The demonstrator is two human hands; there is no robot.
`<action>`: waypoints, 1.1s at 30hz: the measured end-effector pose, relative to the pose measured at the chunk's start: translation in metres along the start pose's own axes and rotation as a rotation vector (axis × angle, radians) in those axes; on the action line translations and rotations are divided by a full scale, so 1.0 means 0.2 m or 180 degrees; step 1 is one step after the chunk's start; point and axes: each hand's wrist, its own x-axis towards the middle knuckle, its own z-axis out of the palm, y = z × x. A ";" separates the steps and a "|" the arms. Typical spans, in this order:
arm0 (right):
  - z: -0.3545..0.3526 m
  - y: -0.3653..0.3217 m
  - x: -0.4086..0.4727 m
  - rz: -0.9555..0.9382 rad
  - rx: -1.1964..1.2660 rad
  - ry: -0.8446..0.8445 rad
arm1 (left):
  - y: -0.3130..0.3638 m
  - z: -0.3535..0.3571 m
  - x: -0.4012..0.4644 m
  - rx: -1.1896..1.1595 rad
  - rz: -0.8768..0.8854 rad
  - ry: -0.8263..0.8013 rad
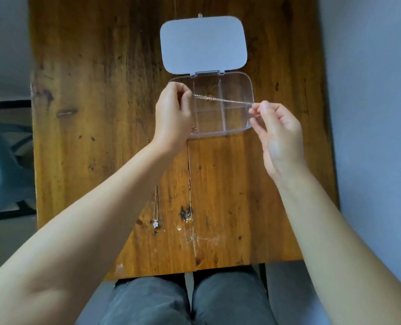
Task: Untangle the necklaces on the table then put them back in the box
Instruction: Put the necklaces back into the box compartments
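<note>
No readable text or labels anywhere.

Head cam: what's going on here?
A person seated at a wooden table holds a thin silver chain necklace stretched taut between both hands, left hand pinching one end, right hand the other, just above the open clear compartment box. Its lid lies flipped back. Something small and gold already sits in a middle compartment. Another necklace with a flower pendant lies on the table nearer the person.
</note>
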 end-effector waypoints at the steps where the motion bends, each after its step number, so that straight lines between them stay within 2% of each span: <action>1: 0.01 -0.03 0.04 0.0068 0.0202 -0.0061 | -0.01 0.00 0.01 0.0016 -0.0083 0.0077; 3: 0.05 -0.07 0.10 0.0237 0.0619 -0.0325 | -0.02 0.02 0.00 0.0182 -0.0029 0.0032; 5: 0.10 -0.07 0.14 0.0452 0.0739 -0.0650 | -0.03 0.06 -0.03 0.0419 0.0172 -0.0260; 8: 0.19 -0.03 0.18 0.0819 0.0185 -0.0931 | -0.04 0.13 -0.05 0.0752 0.0301 -0.0665; 10: 0.22 0.00 0.20 0.0933 -0.0397 -0.0933 | -0.05 0.14 -0.05 0.1061 0.0399 -0.0818; 12: 0.23 0.03 0.20 0.0824 -0.0848 -0.0897 | -0.06 0.13 -0.05 0.1278 0.0626 -0.0948; 15: 0.21 0.04 0.17 0.0502 -0.1100 -0.0763 | -0.06 0.04 -0.05 0.1194 0.0965 -0.0946; 18: 0.19 0.07 0.05 0.0248 -0.1182 -0.0856 | -0.16 -0.14 -0.04 0.1054 0.0732 -0.0505; 20: 0.21 0.13 -0.09 0.0331 -0.1340 -0.1084 | -0.29 -0.28 -0.05 0.1100 0.0418 -0.0197; 22: 0.26 0.23 -0.25 0.0500 -0.1564 -0.1376 | -0.42 -0.39 -0.10 0.1365 0.0293 -0.0301; 24: 0.33 0.36 -0.43 0.0615 -0.1936 -0.1617 | -0.52 -0.44 -0.17 0.1743 0.0481 -0.0801; 26: 0.39 0.47 -0.59 0.0699 -0.2205 -0.1552 | -0.57 -0.45 -0.22 0.2126 0.0907 -0.1274; 28: 0.43 0.55 -0.72 0.0648 -0.2414 -0.1308 | -0.58 -0.43 -0.23 0.2368 0.1248 -0.1537; 33: 0.54 0.67 -0.91 0.0168 -0.2919 -0.0836 | -0.56 -0.40 -0.17 0.2717 0.1697 -0.1586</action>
